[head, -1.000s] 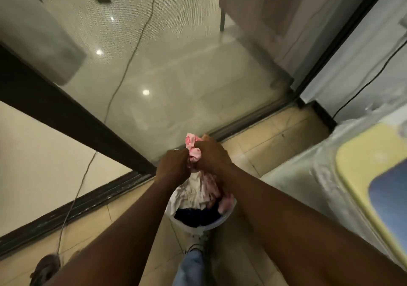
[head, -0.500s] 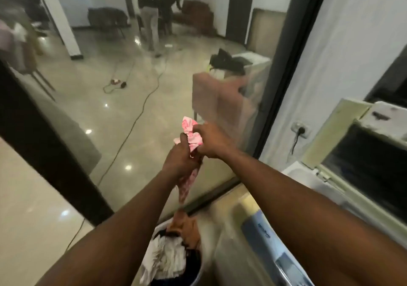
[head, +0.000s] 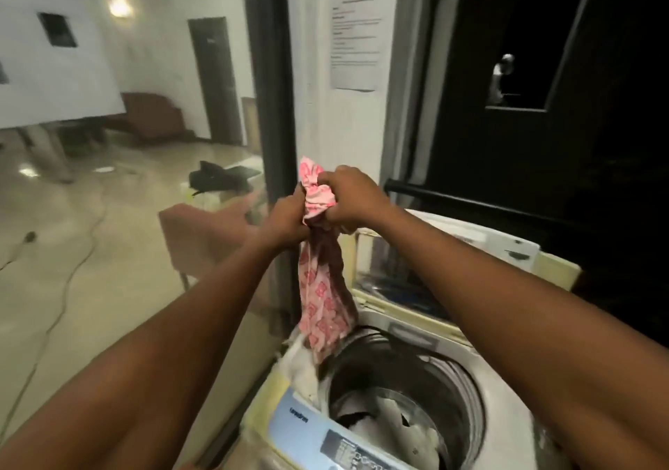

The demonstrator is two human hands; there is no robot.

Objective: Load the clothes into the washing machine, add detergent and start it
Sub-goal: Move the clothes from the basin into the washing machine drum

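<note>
Two hands on one bunch of cloth: the left hand (head: 289,217) and right hand (head: 353,199) both have their fingers curled tight round the gathered top of a pink patterned garment (head: 324,310), dead centre of the frame. It hangs straight down from the fists, its lower end over the left edge of the open washing machine (head: 503,429) at lower right. The lid (head: 452,248) is tipped up behind, and pale clothes (head: 391,415) lie in the tub. A white cloth (head: 300,364) drapes over the rim just beneath the pink hem. The control panel (head: 325,437) runs along the bottom edge. Upper centre, a printed notice (head: 356,38) sits on the wall. Far left, a cable (head: 65,281) trails across the glossy floor.
</note>
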